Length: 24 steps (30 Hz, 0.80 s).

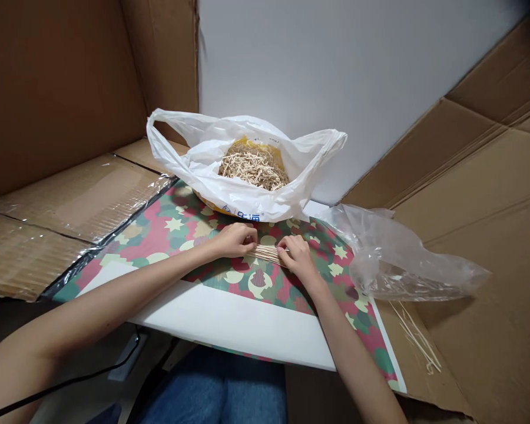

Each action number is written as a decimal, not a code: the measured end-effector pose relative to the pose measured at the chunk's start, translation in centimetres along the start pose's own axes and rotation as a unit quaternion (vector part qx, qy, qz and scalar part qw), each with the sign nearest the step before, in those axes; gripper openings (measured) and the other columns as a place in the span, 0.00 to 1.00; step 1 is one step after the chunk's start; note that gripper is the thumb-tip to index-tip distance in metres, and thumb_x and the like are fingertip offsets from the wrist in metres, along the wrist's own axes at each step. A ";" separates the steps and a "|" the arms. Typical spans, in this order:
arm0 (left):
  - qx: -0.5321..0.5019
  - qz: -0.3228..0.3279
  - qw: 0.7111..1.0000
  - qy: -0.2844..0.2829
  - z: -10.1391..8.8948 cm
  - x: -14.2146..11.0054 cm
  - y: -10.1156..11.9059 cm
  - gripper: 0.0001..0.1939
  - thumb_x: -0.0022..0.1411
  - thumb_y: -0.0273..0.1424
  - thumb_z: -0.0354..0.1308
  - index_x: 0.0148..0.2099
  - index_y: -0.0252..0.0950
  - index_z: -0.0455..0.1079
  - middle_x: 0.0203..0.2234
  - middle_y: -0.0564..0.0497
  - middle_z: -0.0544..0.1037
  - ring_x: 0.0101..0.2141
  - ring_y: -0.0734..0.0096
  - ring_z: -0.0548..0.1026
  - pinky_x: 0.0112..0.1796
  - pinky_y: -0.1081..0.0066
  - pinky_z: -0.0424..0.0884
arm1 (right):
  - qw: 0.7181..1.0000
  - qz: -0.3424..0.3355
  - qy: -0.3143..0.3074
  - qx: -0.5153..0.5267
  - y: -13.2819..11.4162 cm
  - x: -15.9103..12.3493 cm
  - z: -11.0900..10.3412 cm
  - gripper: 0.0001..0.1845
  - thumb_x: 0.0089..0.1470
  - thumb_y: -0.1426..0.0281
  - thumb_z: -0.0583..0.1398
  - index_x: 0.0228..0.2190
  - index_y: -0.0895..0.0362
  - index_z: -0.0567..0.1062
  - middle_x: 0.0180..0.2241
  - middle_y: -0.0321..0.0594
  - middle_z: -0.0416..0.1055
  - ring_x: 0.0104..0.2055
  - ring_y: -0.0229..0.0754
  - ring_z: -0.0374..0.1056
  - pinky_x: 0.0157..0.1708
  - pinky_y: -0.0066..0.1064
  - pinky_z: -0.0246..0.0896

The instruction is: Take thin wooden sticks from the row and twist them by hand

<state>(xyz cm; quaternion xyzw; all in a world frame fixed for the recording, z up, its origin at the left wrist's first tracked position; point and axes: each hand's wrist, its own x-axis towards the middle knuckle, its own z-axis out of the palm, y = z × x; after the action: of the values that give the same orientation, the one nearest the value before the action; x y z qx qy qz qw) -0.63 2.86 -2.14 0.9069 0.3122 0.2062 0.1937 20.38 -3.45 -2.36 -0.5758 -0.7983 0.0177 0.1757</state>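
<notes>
A small bundle of thin, pale wooden sticks (267, 254) lies sideways low over the camouflage-patterned sheet. My left hand (237, 239) is closed at the bundle's left end, thumb and fingers pinched together. At the other end, my right hand (297, 254) has its fingertips and thumb on the sticks. Both hands cover the ends of the bundle, so its full length is hidden. Just beyond my hands stands a white plastic bag (194, 171) with its mouth spread. Inside it is a heap of short, pale stick pieces (254, 168).
The patterned sheet (335, 282) covers a white board (229, 321). A clear plastic bag (406, 253) lies at the right. Several loose long sticks (417, 338) rest on cardboard (450, 359) there. Cardboard walls (62, 88) rise on both sides, and a pale wall (327, 76) stands behind.
</notes>
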 end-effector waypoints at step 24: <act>0.073 0.052 0.996 0.011 -0.1 -0.2 0.4 0.07 0.53 0.28 0.51 0.31 0.33 0.70 0.27 0.49 0.72 0.28 0.68 0.70 0.28 0.72 0.58 | 0.994 -0.035 -0.031 -0.097 -0.1 0.1 0.5 0.09 0.57 0.69 0.49 0.29 0.54 0.68 0.31 0.40 0.66 0.38 0.45 0.56 0.35 0.35 0.47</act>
<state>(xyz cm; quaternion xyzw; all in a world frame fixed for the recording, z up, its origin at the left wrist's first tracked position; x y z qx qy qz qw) -0.65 2.49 -1.91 0.9312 0.2809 0.2030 0.1126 20.09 -3.29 -2.82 -0.5607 -0.8212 -0.0482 0.0946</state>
